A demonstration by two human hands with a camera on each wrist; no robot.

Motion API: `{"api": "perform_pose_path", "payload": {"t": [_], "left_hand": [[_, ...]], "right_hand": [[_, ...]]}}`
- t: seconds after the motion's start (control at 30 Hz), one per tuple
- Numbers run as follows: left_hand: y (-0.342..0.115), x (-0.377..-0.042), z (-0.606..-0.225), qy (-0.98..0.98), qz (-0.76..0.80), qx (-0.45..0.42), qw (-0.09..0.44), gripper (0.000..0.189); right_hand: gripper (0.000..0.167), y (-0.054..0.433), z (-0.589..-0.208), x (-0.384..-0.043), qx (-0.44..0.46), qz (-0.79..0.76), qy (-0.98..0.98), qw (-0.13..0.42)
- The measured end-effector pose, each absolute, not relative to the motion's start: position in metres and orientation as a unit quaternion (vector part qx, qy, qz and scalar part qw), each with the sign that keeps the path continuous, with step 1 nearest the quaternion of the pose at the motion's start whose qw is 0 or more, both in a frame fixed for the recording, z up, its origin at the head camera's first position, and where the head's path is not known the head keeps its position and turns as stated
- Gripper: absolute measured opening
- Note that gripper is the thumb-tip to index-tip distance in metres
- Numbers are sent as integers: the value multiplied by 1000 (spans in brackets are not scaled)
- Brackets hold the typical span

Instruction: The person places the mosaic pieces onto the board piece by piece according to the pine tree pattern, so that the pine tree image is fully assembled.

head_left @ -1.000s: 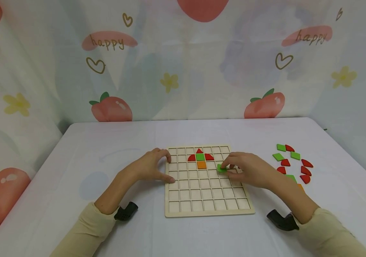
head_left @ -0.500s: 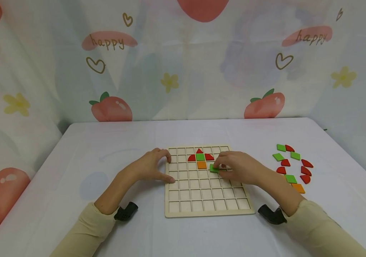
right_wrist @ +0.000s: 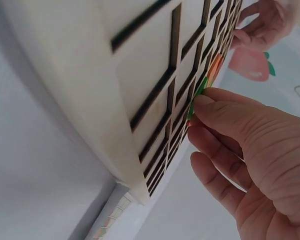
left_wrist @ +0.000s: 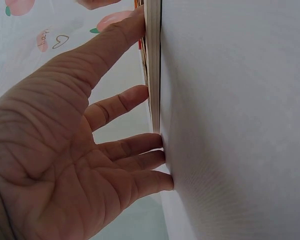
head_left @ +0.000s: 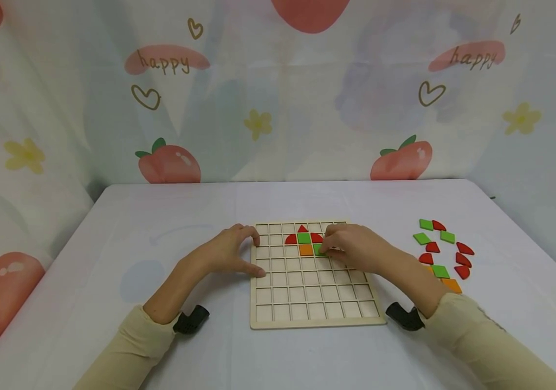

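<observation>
A wooden grid board (head_left: 317,325) lies on the white table. My right hand (head_left: 358,248) pinches a green square tile (head_left: 318,249) between thumb and fingertips, at the cell just right of an orange square tile (head_left: 306,249); the fingers hide part of the green one. Above that row, another green square tile (head_left: 304,238) sits between two red quarter-round tiles, with a red triangle tile (head_left: 302,229) over it. At the board's left edge, my left hand (head_left: 229,251) is spread, its thumb on the frame. In the left wrist view its nearly straight fingers touch the edge (left_wrist: 153,65).
Loose tiles lie on the table to the right of the board: several red quarter-round ones (head_left: 464,248), several green squares (head_left: 440,272) and orange ones (head_left: 451,285), one partly behind the right forearm. A printed curtain (head_left: 288,97) hangs behind the table.
My right hand has moved left across the board with the green tile, from a couple of cells away to the cell beside the orange tile. My left hand has stayed in place.
</observation>
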State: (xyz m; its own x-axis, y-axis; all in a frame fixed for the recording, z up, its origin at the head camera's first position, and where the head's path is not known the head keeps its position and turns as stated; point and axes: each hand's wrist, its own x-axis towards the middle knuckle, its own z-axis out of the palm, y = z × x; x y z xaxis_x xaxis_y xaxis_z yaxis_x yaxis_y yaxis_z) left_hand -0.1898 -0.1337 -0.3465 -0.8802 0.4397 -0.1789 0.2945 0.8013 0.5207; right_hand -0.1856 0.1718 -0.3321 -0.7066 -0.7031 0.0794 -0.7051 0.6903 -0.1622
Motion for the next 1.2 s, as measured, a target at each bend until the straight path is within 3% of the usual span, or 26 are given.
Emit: {"api": "perform_pose_path", "payload": {"t": [0.53, 1.2], "left_hand": [[-134, -189, -346, 937, 250, 195, 147, 58], [-134, -189, -347, 939, 246, 189, 149, 58]], "right_hand": [[15, 194, -325, -180, 345, 112, -932, -9], [20, 260, -312, -167, 314, 130, -939, 62]]}}
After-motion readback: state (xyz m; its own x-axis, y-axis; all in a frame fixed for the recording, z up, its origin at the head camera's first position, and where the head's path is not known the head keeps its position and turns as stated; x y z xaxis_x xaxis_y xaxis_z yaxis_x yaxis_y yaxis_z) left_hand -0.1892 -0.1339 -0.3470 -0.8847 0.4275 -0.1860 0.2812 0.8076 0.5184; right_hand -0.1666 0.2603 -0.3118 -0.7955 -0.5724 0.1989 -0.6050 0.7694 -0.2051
